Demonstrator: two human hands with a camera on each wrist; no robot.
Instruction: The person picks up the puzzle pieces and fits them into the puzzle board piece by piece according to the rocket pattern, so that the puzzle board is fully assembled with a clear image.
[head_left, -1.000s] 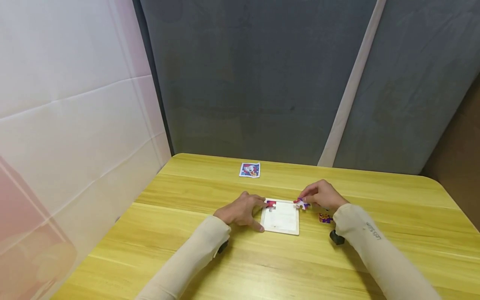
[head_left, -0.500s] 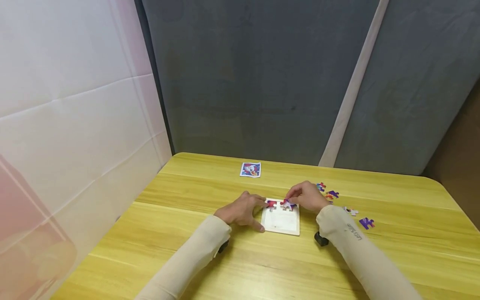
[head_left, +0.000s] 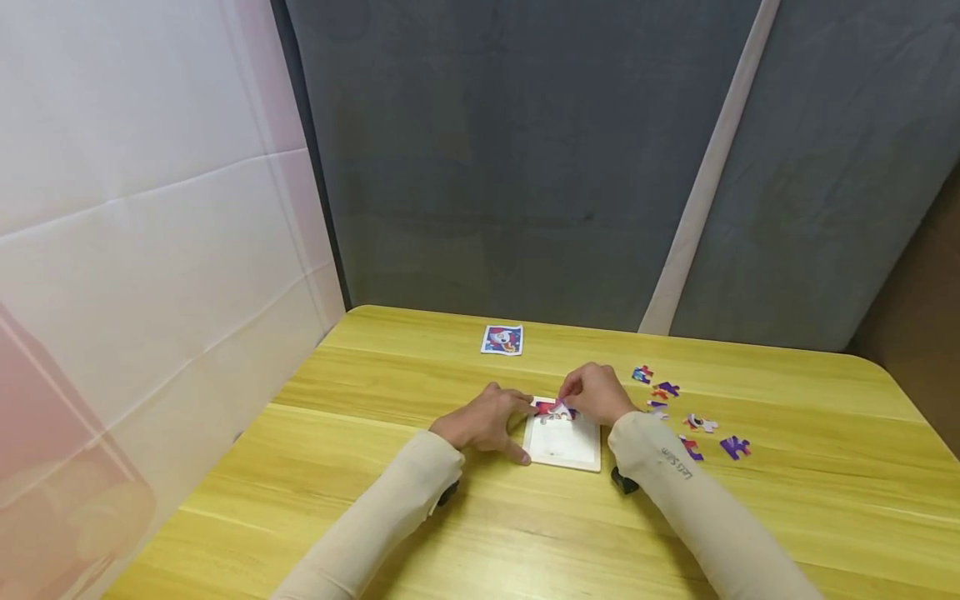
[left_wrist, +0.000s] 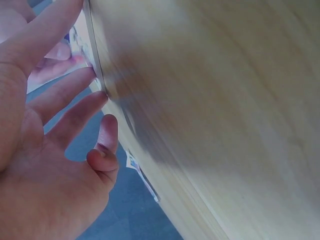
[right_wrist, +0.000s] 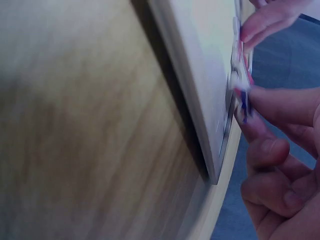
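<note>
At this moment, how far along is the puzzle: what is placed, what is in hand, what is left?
Early. One piece already sits in the far left corner of the puzzle tray. The right hand pinches a second piece and holds it at the tray's far edge beside the first; the left hand steadies the tray's left side. Most of the tray is bare, and about six loose pieces wait on the table.

right hand (right_wrist: 280,145): I see fingers pinching a puzzle piece (right_wrist: 241,82)
piece: red, white, blue, blurred, at the tray's edge
tray (right_wrist: 200,65): pale board on the wooden table (right_wrist: 75,140)
another fingertip (right_wrist: 255,25): touching the piece
</note>
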